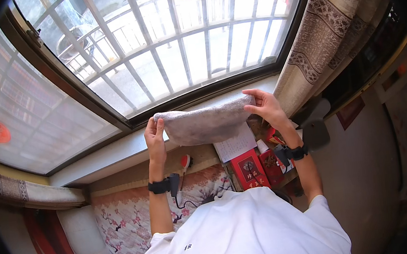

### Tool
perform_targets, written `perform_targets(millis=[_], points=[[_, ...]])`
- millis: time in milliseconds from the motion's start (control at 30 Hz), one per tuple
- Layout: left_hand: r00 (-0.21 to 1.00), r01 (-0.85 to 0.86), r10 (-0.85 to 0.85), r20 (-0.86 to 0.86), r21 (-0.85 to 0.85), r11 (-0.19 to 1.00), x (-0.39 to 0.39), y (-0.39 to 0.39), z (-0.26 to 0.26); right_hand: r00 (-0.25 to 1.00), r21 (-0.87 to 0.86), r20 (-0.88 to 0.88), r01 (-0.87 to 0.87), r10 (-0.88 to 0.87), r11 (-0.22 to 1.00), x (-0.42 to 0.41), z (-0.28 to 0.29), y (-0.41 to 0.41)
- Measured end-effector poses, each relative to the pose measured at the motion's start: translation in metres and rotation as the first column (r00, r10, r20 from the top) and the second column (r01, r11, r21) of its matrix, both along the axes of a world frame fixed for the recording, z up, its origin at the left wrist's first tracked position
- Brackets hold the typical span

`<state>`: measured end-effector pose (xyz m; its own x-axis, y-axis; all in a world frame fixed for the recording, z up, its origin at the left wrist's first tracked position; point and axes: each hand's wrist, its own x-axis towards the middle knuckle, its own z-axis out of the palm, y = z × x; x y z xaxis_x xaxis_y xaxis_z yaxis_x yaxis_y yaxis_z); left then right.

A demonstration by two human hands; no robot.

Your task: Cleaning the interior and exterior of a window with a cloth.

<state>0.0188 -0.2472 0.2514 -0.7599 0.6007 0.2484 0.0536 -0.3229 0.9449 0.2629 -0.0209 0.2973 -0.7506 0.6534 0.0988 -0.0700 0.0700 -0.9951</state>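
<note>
A grey cloth (pixel 207 124) hangs spread out between my two hands, in front of the window. My left hand (pixel 155 133) pinches its upper left corner between thumb and fingers. At the upper right corner, my right hand (pixel 264 106) grips the edge, the thumb on the near side. The cloth's lower part hangs down and looks darker and damp or stained. Behind it lies the white window sill (pixel 125 153), partly hidden by the cloth. Black straps with small devices are round both my wrists.
A barred sliding window (pixel 182 59) stands ahead, a patterned curtain (pixel 313 43) at its right. Below are a red box (pixel 250 170), a written sheet of paper (pixel 235 144) and a red-and-white brush-like object (pixel 185 161). A floral quilt (pixel 134 210) and a white pillow (pixel 85 237) lie lower left.
</note>
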Motion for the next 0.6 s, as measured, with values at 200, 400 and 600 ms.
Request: perform_targets(millis=[200,400,600], points=[[0.991,0.078,-0.091,-0.101,-0.133,0.988,-0.008,-0.007,0.008,0.914,0.631,0.371,-0.115,-0.167,0.767,-0.002,0.008,-0.005],[0.979,0.06,-0.039,-0.199,0.101,0.993,-0.005,-0.018,0.048,0.961,0.677,0.141,0.083,-0.239,0.731,-0.007,0.013,0.0],[0.907,0.42,-0.413,0.086,-0.261,0.869,-0.015,-0.015,-0.015,0.964,0.127,0.145,-0.24,0.221,0.962,0.003,-0.048,-0.009]])
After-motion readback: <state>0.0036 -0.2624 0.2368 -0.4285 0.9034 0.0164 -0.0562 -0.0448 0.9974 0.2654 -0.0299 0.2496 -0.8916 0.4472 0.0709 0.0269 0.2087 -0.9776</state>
